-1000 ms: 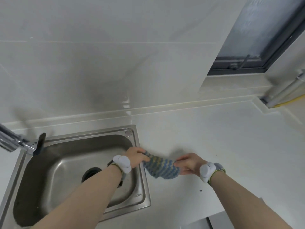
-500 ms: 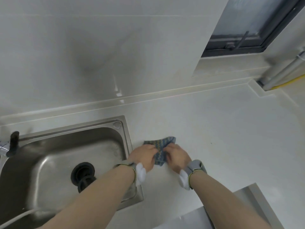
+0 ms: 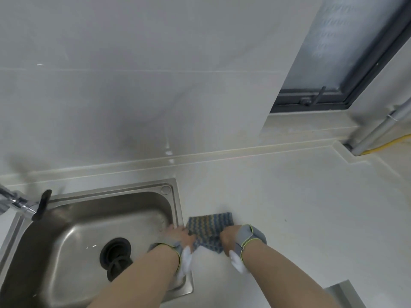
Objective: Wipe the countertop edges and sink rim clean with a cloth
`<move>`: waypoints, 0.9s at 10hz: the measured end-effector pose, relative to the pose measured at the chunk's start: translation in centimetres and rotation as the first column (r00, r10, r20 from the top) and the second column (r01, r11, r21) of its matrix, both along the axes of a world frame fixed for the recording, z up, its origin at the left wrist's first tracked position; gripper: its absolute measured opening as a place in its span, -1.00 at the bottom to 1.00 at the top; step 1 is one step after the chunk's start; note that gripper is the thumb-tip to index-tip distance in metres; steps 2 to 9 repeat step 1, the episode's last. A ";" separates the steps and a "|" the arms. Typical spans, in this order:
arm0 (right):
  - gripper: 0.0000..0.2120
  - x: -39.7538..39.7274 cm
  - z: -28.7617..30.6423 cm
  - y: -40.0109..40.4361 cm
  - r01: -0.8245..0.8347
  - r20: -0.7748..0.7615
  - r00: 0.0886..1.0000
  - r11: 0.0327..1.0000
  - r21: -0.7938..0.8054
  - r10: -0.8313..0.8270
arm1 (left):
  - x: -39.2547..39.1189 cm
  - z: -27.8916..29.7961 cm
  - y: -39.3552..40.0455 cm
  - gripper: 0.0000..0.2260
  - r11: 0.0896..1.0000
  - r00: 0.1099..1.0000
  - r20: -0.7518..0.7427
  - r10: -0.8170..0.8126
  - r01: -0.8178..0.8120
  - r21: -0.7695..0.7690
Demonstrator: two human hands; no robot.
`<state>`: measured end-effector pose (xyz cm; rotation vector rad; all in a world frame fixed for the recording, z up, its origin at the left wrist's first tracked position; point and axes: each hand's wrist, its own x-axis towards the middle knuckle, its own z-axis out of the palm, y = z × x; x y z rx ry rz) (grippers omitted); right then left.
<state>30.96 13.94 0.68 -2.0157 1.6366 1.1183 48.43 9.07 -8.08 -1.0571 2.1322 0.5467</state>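
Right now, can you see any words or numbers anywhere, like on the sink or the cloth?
None: no words, numbers or brand marks can be read.
Steel sink: nothing on its rim reads as text.
Striped cloth: a woven pattern only.
Wristbands: plain and blurred.
Window frame: no label shows.

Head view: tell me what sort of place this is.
Most likely a home kitchen: a steel sink with a tap set into a pale countertop, tiled wall behind.
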 end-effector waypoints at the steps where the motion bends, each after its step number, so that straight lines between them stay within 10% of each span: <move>1: -0.73 -0.9 1.1 -0.8 0.321 0.290 0.911 0.945 -0.055 -0.293 | 0.3 2.1 0.8 -0.55 0.988 0.976 -0.166 0.140 -0.149 -0.044; 9: -0.73 -0.9 1.1 -0.8 0.321 0.290 0.911 0.945 -0.055 -0.293 | 0.3 2.1 0.8 -0.55 0.988 0.976 -0.166 0.140 -0.149 -0.044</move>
